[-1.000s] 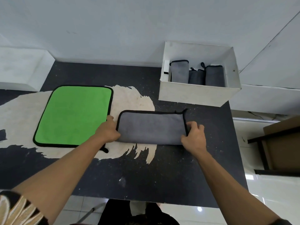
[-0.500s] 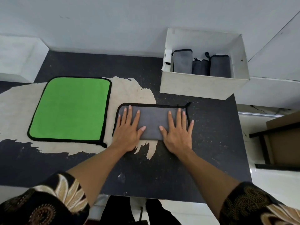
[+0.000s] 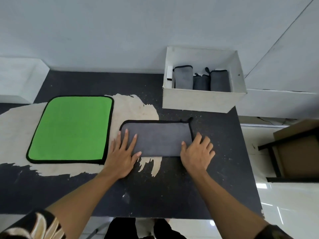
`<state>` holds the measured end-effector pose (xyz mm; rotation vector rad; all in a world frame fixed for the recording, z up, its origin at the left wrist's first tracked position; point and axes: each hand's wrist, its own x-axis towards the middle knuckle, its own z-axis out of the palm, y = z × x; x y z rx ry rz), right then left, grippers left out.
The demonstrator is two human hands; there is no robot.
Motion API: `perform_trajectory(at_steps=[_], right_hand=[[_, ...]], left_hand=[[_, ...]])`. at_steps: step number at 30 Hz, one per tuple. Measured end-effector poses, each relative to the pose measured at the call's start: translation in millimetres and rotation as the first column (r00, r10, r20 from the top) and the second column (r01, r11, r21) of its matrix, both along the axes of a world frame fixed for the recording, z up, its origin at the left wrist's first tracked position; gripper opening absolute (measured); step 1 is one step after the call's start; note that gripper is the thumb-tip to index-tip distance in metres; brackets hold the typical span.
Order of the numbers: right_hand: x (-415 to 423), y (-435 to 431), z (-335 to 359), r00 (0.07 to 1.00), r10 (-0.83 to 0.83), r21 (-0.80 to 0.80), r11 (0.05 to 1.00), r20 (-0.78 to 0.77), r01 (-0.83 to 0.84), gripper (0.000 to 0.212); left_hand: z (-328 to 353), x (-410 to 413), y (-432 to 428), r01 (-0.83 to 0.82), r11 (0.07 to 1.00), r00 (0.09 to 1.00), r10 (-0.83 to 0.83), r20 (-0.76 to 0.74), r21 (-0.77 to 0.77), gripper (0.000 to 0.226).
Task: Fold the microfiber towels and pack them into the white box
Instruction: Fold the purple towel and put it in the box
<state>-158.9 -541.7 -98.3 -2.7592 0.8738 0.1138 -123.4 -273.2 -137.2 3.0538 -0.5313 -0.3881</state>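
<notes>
Towels: one green [image 3: 70, 128], one grey [image 3: 158, 137] under both hands' flat, spread fingers [image 3: 128, 138]; three in white box [image 3: 203, 99].

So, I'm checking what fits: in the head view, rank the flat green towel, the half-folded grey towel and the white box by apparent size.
1. flat green towel
2. white box, close to it; farther away, so unsure
3. half-folded grey towel

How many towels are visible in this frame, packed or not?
5. Three grey folded ones stand in the white box: left, middle, right. A grey towel lies under both hands, a green towel flat to its left. The box wall may hide others.
</notes>
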Motion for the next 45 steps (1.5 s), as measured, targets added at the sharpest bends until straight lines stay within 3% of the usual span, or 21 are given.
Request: perform_trajectory(at_steps=[4,7,11,15,18,20,22,26,28,32,39,45], right_hand=[[3.5,-10.4,11.7,0.984,-0.122,0.111,0.984,-0.127,0.136,0.056],[13.8,-15.6,19.4,0.951,-0.181,0.248,0.937,-0.252,0.244,0.044],[20.0,-21.8,28.2,0.922,-0.230,0.465,0.809,-0.313,0.359,0.028],[10.8,-36.3,33.1,0.894,-0.320,0.587,0.674,-0.314,0.448,0.014],[-2.2,-46.7,30.5,0.877,-0.356,0.588,0.651,-0.321,0.480,0.012],[-7.7,-50.9,29.3,0.878,-0.373,0.595,0.646,-0.301,0.478,0.014],[-9.3,-52.3,28.2,0.907,-0.358,0.599,0.684,-0.222,0.416,0.016],[-10.0,-48.2,29.2,0.966,-0.251,0.587,0.774,-0.060,0.238,0.014],[-11.3,-44.1,29.6,0.976,-0.216,0.590,0.783,-0.041,0.198,0.009],[-13.2,-36.5,31.8,0.986,-0.167,0.594,0.795,0.022,0.121,0.018],[-13.0,-15.5,43.0,0.993,-0.038,0.492,0.870,0.115,-0.024,0.015],[-1.3,38.7,48.9,0.948,0.206,0.486,0.819,0.244,-0.304,0.017]], left_hand=[[27.8,13.3,-29.5,-0.038,0.996,0.997,0.043,0.067,-0.077,0.072],[51.4,29.8,-76.2,-0.026,0.983,0.990,0.051,0.132,-0.183,0.048],[73.7,47.8,-136.0,-0.231,0.928,0.968,0.189,-0.163,-0.293,0.040],[77.7,44.5,-174.5,-0.257,0.950,0.900,0.168,-0.402,-0.179,0.045],[73.6,31.4,-197.2,-0.196,0.976,0.901,0.139,-0.411,-0.099,0.048],[72.9,27.6,-213.3,-0.226,0.964,0.900,0.151,-0.410,-0.141,0.065],[77.7,29.9,-230.4,-0.282,0.945,0.877,0.183,-0.444,-0.168,0.077],[92.3,46.5,-258.8,-0.434,0.883,0.719,0.218,-0.660,-0.181,0.062],[96.6,52.9,-263.4,-0.397,0.907,0.740,0.226,-0.634,-0.141,0.049],[101.6,56.1,-262.7,-0.310,0.946,0.828,0.221,-0.515,-0.093,0.015],[105.6,72.1,-221.7,-0.420,0.883,0.819,0.268,-0.508,-0.211,0.020],[107.8,99.0,-143.3,-0.542,0.784,0.753,0.293,-0.589,-0.303,0.010]])
